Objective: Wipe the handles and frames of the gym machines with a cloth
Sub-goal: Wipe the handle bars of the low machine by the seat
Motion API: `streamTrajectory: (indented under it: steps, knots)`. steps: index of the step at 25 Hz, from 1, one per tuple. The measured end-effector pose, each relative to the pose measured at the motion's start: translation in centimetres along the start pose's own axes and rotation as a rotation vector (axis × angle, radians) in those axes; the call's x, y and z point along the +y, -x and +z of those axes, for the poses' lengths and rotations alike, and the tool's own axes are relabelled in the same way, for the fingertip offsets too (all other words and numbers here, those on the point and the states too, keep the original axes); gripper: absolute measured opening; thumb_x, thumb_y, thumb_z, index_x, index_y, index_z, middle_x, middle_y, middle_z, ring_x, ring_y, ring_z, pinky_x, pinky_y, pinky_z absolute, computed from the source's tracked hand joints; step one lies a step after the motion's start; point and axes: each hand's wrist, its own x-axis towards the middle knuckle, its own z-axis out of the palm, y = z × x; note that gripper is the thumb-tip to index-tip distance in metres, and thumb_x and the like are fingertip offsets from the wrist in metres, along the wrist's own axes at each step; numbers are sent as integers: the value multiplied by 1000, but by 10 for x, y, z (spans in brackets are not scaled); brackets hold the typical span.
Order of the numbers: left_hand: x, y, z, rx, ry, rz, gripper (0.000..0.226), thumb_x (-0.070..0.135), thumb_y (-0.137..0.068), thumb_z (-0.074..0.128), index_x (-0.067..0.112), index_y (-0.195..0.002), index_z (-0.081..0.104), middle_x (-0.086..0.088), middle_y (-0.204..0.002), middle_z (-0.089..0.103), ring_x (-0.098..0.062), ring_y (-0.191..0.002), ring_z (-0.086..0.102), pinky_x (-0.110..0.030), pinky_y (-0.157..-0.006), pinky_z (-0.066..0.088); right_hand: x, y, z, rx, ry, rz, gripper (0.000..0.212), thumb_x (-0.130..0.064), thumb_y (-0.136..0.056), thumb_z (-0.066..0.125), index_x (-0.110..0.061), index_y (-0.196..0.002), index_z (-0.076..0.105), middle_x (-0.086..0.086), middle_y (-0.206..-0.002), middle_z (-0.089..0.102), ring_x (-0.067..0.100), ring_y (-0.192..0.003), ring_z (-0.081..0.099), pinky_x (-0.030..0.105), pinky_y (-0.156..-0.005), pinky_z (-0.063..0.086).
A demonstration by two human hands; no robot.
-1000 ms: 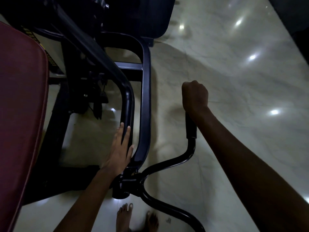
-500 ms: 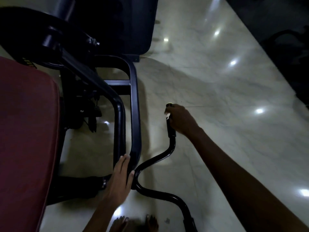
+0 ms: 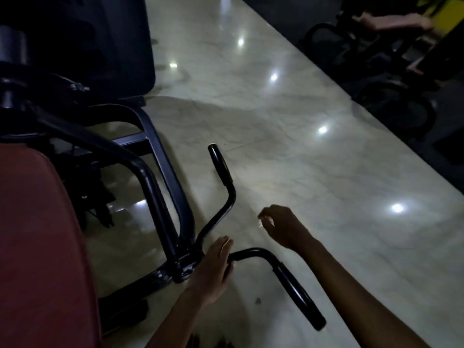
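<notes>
Now, left hand [image 3: 212, 268]: lying with fingers straight and together on the black handlebar [image 3: 253, 252], just beside the joint where the bar is meeting the frame [image 3: 173, 187], low in the middle of the frame; it is pressing flat, not wrapping round anything.
Right hand [image 3: 282, 226]: hovering right of centre, above the floor [image 3: 288, 126], fingers loosely curled and grasping nothing, apart from both grips.
Cloth: not showing in either hand.
Handlebar: forking from the joint into two arms; one is rising toward the centre and ending in a padded grip [image 3: 219, 163], the other is bending toward the lower right and ending in a longer padded grip [image 3: 297, 296].
Frame: black tubes are running from the upper left down to the joint, with a crossbar between two of them.
Seat pad [image 3: 40, 247]: red, filling the lower left edge, beside the tubes.
Dark panel [image 3: 108, 41]: standing in the upper left behind the tubes.
Floor: pale, glossy, marbled, catching several spots of ceiling light.
Other machines [image 3: 391, 56]: standing dim in the upper right, well apart from the hands; their details are too dark to tell.
</notes>
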Motion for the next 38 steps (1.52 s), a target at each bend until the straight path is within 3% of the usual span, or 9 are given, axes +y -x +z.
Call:
streamTrajectory:
  steps: [5,9,14,17,19,22,26,32,38]
  knots:
    - [12,-19,14,-133,-74,196,56,42,-100,29,5,-141,38,-16,-136,51,-29,-127,48,-39,-98,48,23,73,45,-63,160,142,28,-14,-98,38,-2,-115,57,17,-112,54,31,-102,54,36,-86,42]
    - [22,-26,25,-182,-108,268,67,48,-99,28,0,-145,31,-19,-141,46,-34,-125,49,-44,-103,43,17,112,77,42,223,177,29,-3,-86,36,2,-81,65,17,-81,61,30,-68,52,37,-56,49]
    - [21,-18,39,-156,-130,289,71,49,-98,28,5,-151,12,-14,-154,29,-25,-139,30,-42,-115,23,-6,121,81,51,187,280,29,-8,-80,41,7,-85,65,24,-97,62,33,-72,56,37,-55,52]
    - [19,-15,40,-200,-121,292,72,51,-98,23,9,-152,2,-8,-159,13,-18,-145,13,-40,-119,12,-10,120,91,30,81,380,43,-11,-84,34,16,-102,61,29,-116,58,40,-95,60,43,-83,51]
    - [15,-15,34,-221,-133,362,71,51,-98,22,9,-152,1,-7,-160,5,-16,-147,7,-38,-119,12,-13,119,93,76,-8,405,51,-8,-90,24,15,-133,38,32,-141,37,42,-129,41,44,-110,30]
    - [6,-22,22,-302,-148,503,70,49,-100,23,13,-152,-7,-5,-161,-6,-16,-148,0,-35,-120,11,-14,124,82,98,-20,413,62,5,-92,29,1,-149,4,17,-157,12,26,-144,15,29,-116,8]
    - [6,-27,19,-304,-165,585,69,45,-101,28,11,-153,-2,-5,-161,-6,-20,-149,2,-37,-120,17,-10,124,80,223,-141,497,60,4,-89,41,-15,-145,30,11,-136,52,30,-117,53,36,-96,42]
    - [5,-28,18,-277,-202,597,70,43,-100,30,6,-152,3,-9,-161,2,-25,-147,12,-38,-118,23,-3,150,77,266,-102,526,45,1,-84,46,-16,-126,54,3,-111,65,30,-98,60,28,-75,42]
    - [9,-25,18,-285,-184,568,70,47,-99,25,7,-152,1,-9,-161,1,-27,-147,12,-40,-117,24,4,178,72,240,-35,535,30,2,-81,45,-7,-106,58,7,-88,67,41,-82,58,43,-95,45]
